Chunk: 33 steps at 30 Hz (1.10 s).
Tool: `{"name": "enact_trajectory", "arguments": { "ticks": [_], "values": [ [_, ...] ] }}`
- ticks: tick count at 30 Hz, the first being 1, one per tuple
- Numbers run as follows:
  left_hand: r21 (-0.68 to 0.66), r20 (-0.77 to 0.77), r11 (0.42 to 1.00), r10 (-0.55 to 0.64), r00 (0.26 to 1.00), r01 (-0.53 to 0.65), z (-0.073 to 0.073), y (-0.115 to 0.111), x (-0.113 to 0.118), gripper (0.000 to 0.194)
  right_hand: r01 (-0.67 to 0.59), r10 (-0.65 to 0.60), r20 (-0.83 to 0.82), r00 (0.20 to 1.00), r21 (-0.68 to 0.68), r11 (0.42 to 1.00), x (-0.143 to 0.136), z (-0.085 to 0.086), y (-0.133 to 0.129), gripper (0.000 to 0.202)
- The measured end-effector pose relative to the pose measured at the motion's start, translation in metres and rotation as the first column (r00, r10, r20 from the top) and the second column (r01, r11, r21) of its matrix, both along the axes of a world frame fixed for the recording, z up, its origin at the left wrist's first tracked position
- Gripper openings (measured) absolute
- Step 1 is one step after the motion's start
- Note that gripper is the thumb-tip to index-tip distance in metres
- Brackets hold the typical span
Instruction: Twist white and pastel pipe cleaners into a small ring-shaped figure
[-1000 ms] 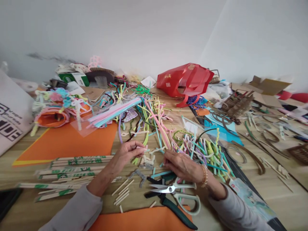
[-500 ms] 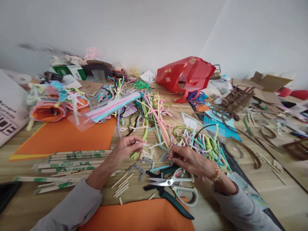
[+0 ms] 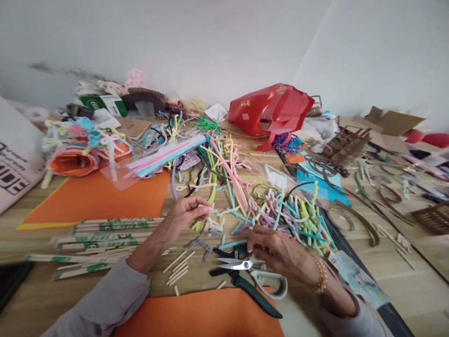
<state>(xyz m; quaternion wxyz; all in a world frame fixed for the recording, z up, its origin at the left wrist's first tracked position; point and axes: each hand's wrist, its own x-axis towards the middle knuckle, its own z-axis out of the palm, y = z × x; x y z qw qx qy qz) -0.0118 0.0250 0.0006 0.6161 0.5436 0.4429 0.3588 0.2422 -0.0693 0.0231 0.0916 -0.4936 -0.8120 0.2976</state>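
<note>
My left hand pinches a short pale pink fuzzy piece, like a bit of pipe cleaner, between thumb and fingertips. My right hand is bent over the upper handle of the pale-handled scissors and hides most of it; whether the fingers grip it does not show. The scissors lie with blades apart, pointing left, across dark green-handled cutters. Below my left hand are a cream twisted piece and a grey pipe cleaner. Several short wooden sticks lie left of the scissors.
Loose coloured pipe cleaners are heaped beyond my right hand. Wrapped wooden sticks lie beside my left forearm. An orange sheet is in front, a red bag by the wall, and flower-trimmed orange rolls at the left.
My right hand has come nearer, from beside the pipe cleaner heap down onto the scissors' handle. My left hand keeps its pinch on the pink piece in nearly the same spot.
</note>
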Motion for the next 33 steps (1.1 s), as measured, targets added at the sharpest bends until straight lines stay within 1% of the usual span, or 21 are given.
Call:
{"name": "enact_trajectory", "arguments": {
  "ticks": [5, 9, 14, 18, 23, 27, 30, 33],
  "values": [
    [-0.005, 0.049, 1.000, -0.019, 0.999, 0.019, -0.006, 0.001, -0.002, 0.017, -0.054, 0.045, -0.106, 0.993, -0.086, 0.995, -0.011, -0.002, -0.004, 0.015],
    [0.004, 0.066, 0.999, -0.033, 0.997, 0.033, -0.009, 0.002, -0.003, 0.016, -0.063, 0.047, -0.128, 0.991, -0.126, 0.990, -0.014, -0.007, -0.005, 0.014],
    [0.002, 0.033, 1.000, -0.017, 0.999, 0.017, -0.004, 0.001, -0.002, 0.017, -0.069, 0.061, -0.096, 0.994, -0.087, 0.994, -0.018, -0.007, -0.007, 0.014],
    [0.011, 0.025, 1.000, -0.027, 0.999, 0.027, -0.002, 0.000, -0.001, 0.017, -0.083, 0.077, -0.095, 0.993, -0.069, 0.994, -0.019, -0.007, -0.008, 0.015],
    [0.011, 0.016, 1.000, -0.018, 1.000, 0.018, -0.002, 0.000, -0.001, 0.018, -0.012, -0.001, -0.114, 0.993, -0.112, 0.994, -0.017, -0.013, -0.009, 0.016],
    [-0.002, 0.049, 1.000, -0.020, 0.999, 0.020, -0.003, 0.001, 0.001, 0.021, 0.035, -0.056, -0.190, 0.980, -0.112, 0.993, -0.017, -0.016, -0.009, 0.012],
    [-0.021, 0.058, 1.000, -0.015, 0.998, 0.017, -0.003, 0.002, 0.002, 0.023, 0.044, -0.066, -0.228, 0.971, -0.099, 0.994, -0.017, -0.017, -0.009, 0.011],
    [-0.028, 0.059, 0.999, -0.018, 0.998, 0.020, -0.003, 0.001, 0.003, 0.023, 0.047, -0.066, -0.229, 0.971, -0.085, 0.995, -0.017, -0.019, -0.009, 0.013]
  ]
}}
